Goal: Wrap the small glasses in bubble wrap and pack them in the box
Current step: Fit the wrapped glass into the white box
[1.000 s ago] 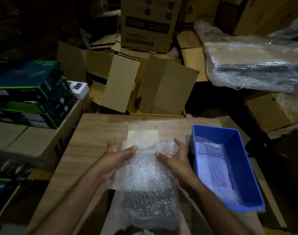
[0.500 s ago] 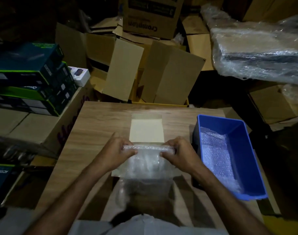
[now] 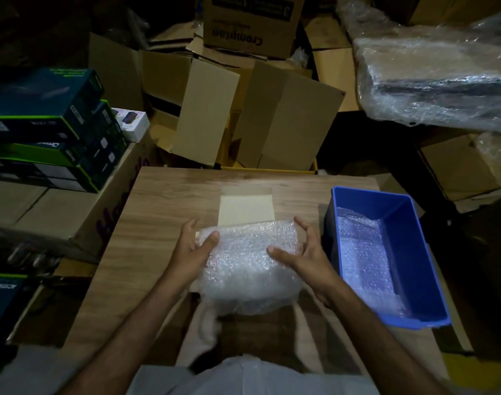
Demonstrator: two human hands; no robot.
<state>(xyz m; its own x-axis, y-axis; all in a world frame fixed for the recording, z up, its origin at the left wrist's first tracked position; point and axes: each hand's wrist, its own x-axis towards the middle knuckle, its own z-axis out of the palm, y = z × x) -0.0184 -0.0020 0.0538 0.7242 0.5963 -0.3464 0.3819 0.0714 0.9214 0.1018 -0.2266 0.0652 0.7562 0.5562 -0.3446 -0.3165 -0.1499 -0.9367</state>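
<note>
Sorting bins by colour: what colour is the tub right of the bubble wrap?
Blue; the tub shows plainly in the head view.

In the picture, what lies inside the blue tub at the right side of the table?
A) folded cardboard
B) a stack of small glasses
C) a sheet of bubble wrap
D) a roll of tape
C: the blue tub holds only a sheet of bubble wrap along its bottom and left wall; no glasses, tape or cardboard show inside it.
</note>
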